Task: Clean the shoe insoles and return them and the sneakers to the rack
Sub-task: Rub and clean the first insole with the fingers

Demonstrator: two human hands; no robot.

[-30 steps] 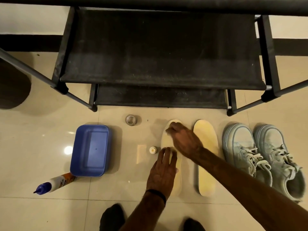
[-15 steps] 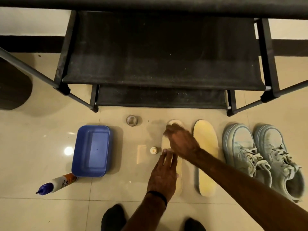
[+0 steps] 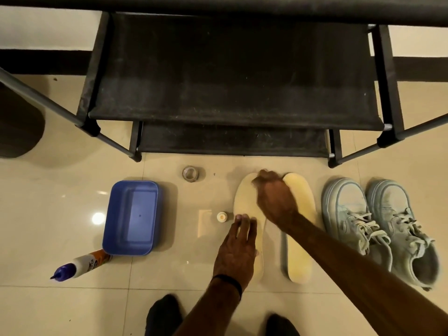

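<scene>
Now the right hand [image 3: 275, 198], fingers curled, poss. round a cloth (can't tell), had moved from mid-forefoot to the toe of the left insole [image 3: 244, 202] on the floor; left hand [image 3: 238, 251] lay flat, pinning it. Scrubbing ongoing; 2nd insole [image 3: 300, 253], sneakers [image 3: 383, 226] unracked.

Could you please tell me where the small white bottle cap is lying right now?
In the head view, the small white cap sits on the floor tiles, just left of the left hand's fingertips and the nearer insole, right of the blue tub.
</scene>
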